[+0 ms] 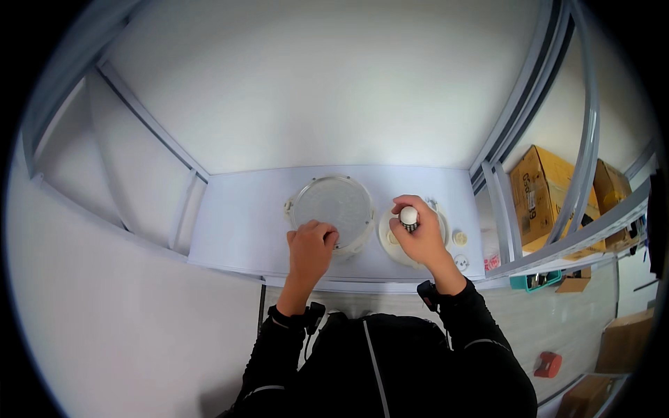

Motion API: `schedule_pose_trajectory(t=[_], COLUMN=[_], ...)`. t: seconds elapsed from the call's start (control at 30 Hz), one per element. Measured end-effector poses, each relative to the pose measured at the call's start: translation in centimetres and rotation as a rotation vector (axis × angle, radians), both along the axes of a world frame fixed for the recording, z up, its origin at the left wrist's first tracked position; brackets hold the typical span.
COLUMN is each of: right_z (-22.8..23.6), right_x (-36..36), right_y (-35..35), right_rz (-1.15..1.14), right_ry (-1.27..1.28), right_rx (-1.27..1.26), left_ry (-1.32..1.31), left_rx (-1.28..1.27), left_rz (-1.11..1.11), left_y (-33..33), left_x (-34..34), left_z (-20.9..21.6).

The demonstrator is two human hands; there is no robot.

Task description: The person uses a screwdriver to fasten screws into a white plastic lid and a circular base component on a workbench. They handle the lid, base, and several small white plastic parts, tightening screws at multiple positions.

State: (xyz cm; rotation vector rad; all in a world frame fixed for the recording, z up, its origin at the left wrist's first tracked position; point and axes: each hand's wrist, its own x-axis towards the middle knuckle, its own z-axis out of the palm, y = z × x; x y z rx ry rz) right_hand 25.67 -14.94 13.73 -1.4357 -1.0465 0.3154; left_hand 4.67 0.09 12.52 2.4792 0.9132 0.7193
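Note:
A round white fixture (369, 233) with a pale grey disc inside its rim lies on the white table. My left hand (311, 249) rests at its near left edge, thumb and fingers pinched together over the rim; whatever they hold is hidden. To the right, my right hand (422, 237) is wrapped round an upright tool handle (409, 217) with a rounded white end and a dark patterned grip. The tool's lower end is out of sight. That hand is above a second round white part (385, 240), shallower and smaller, which it partly covers.
Beside the smaller part sit a cream round piece (460, 237) and a small white disc (461, 262). Small metallic bits (432, 203) lie behind my right hand. Grey frame posts (503, 212) flank the table. Cardboard boxes (550, 195) and a teal bin (536, 281) stand right.

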Motion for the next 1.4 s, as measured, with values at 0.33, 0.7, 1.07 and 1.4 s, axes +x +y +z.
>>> schedule_pose_trajectory(t=[0.33, 0.7, 1.07, 1.4], right_z=[2.8, 3.5, 3.9, 4.3], right_x=[-1.0, -1.4, -1.2, -1.4], right_y=[-1.9, -2.7, -4.7, -5.1], right_rz=[-0.002, 0.049, 0.007, 0.020], right_ry=[-0.120, -0.100, -0.004, -0.040], right_rx=[0.379, 0.569, 0.599, 0.567], left_ry=[-0.442, -0.516, -0.624, -0.665], left_rx=[-0.313, -0.120, -0.115, -0.372], left_rz=[0.003, -0.086, -0.225, -0.200], left_y=[-2.7, -4.3, -5.7, -5.7], left_x=[-0.9, -0.6, -0.2, -1.1], left_z=[-0.1, 0.5, 0.4, -1.5])
